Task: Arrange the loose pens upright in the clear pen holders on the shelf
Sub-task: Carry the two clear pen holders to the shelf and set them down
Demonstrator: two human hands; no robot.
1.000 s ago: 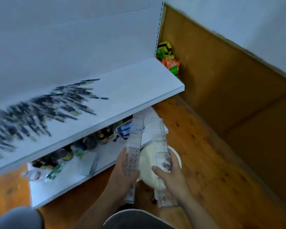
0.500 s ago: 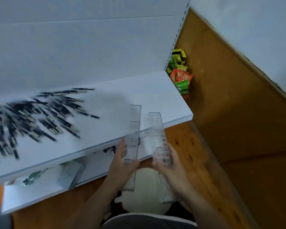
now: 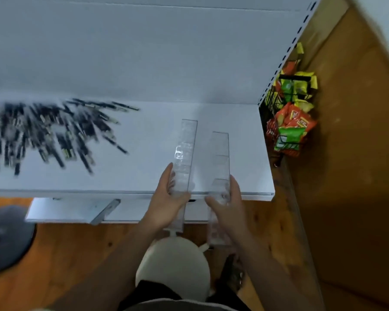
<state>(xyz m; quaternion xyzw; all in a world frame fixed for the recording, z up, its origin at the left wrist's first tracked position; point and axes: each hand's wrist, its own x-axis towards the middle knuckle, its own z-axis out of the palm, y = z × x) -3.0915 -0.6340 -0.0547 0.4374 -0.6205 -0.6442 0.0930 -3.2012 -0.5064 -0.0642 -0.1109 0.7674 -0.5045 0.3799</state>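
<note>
Currently, the left pen holder [image 3: 186,149] is held in the left grip [image 3: 166,199], the right pen holder [image 3: 221,158] in the right grip [image 3: 226,207]; both are extended over the shelf [image 3: 148,140] edge. The loose pens [image 3: 50,131] (blurred) are heaped on the shelf, well left of both grips.

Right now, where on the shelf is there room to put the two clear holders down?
The white shelf is bare from the edge of the pen pile to its right end, beside the snack rack, right where the clear holders are held. The left part is crowded by that pile.
</note>
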